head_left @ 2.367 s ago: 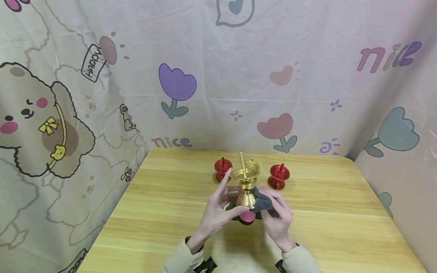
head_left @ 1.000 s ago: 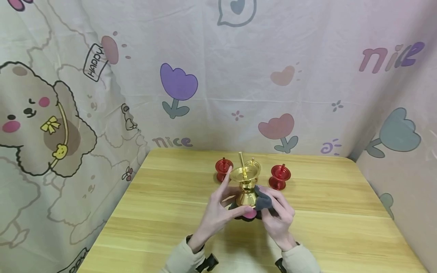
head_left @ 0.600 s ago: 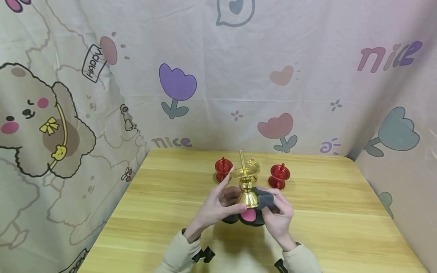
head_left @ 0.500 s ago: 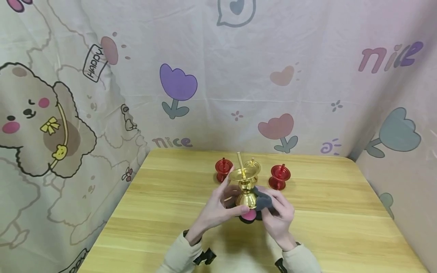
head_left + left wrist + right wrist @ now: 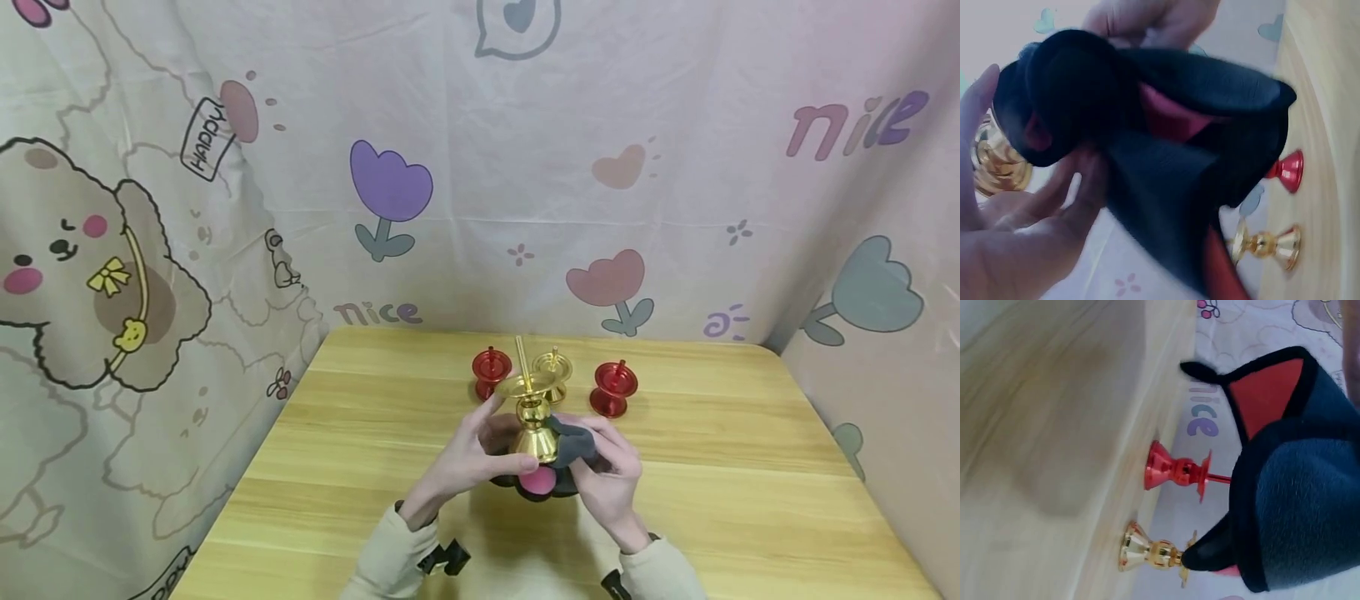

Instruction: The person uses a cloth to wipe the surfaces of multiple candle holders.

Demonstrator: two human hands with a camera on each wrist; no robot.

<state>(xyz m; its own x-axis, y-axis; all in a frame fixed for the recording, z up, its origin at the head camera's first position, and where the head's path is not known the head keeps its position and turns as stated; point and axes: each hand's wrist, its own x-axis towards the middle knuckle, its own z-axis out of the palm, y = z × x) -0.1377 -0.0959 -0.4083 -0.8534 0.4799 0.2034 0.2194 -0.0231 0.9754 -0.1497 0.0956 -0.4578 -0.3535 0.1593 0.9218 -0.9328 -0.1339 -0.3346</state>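
Observation:
Upright above the table, a gold candle holder (image 5: 535, 437) with a dish and a thin central spike is gripped near its base by my left hand (image 5: 468, 454), thumb across the front. My right hand (image 5: 611, 479) pinches a folded dark cloth (image 5: 576, 446) against the right side of that base. Pink shows on the cloth hanging below. In the left wrist view the dark cloth (image 5: 1160, 206), with red and pink patches and black edging, covers most of the holder. The cloth (image 5: 1304, 506) hangs at the right of the right wrist view.
Behind the hands stand a red candle holder (image 5: 491, 371) at left, a smaller gold one (image 5: 555, 392) in the middle and another red one (image 5: 613, 387) at right. They are on the wooden table (image 5: 360, 417), backed by a printed curtain (image 5: 480, 167).
The held gold candle holder has shifted slightly left and its spike leans more to the left. My left hand has moved a little left with it; the cloth stays against the base.

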